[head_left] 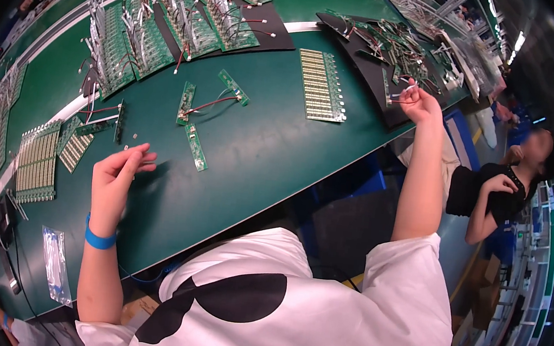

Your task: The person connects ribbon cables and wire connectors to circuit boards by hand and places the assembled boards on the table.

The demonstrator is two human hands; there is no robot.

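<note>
My right hand (422, 106) is over the black sheet (359, 70) at the right, its fingertips pinched on thin red and white wires (402, 102). Those wires run to a narrow green circuit board (386, 87) beside the hand. My left hand (117, 168), with a blue wristband, hovers over the green table with its fingers drawn together. Whatever they may hold is too small to make out. Beyond it lie a narrow board (120, 121) on edge and a few wired boards, including a small strip (196, 148) and another strip (233, 87) joined by red wire.
Rows of wired circuit boards (191, 29) stand at the back. Panels of yellowish strips lie at centre right (320, 86) and at left (38, 161). Loose boards (398, 47) pile up on the black sheet. A clear plastic bag (57, 265) is at lower left. Another person (498, 189) is at right.
</note>
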